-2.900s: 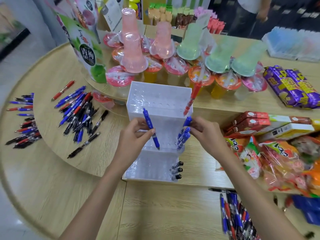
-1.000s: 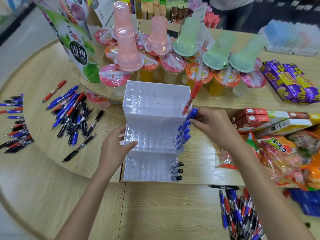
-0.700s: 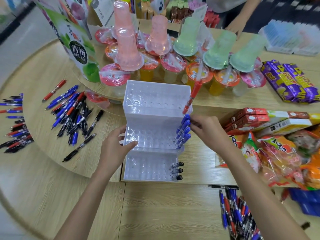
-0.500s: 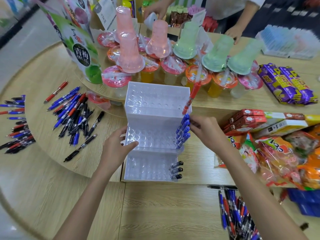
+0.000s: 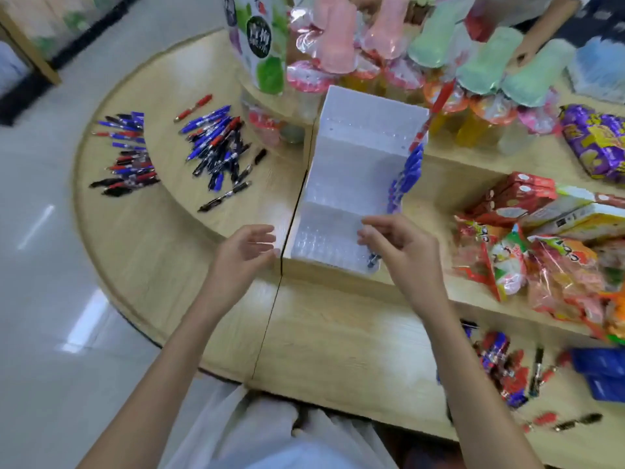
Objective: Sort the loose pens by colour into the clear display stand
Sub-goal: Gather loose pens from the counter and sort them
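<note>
Pale wooden counter (image 5: 338,333), curved along its left edge, is filling most of the view, with grey floor (image 5: 50,265) showing at the left (whole frame is motion-blurred, so fine detail is unreliable).

- Far left: a loose pen cluster (image 5: 125,154) of blue, red and black pens is lying on the counter's lower level.
- Just right of it, on the raised level: a second pen pile (image 5: 216,147) in the same mixed colours is lying fanned out, with a single black pen (image 5: 225,197) lying slightly apart on its near side.
- Left hand (image 5: 243,255): released, fingers relaxed and spread, grasping nothing, hovering just beside the near left corner of the stand.
- Centre: the clear display stand (image 5: 351,170) is standing on the counter, its three stepped tiers rising toward the far side. Most of its holes are showing no pens.
- Blue pens (image 5: 406,174) are standing in a column along the right edge of the middle tier. A red pen (image 5: 436,106) is leaning at the right end of the top tier. A dark pen (image 5: 373,260) is sitting at the right of the lowest tier.
- Right hand (image 5: 402,248): released, fingers loosely curved and grasping nothing, hovering over the stand's near right corner, just beside the dark pen.
- Right: snack packets (image 5: 541,265) are lying heaped; nearer, more loose pens (image 5: 500,367) are lying scattered.
</note>
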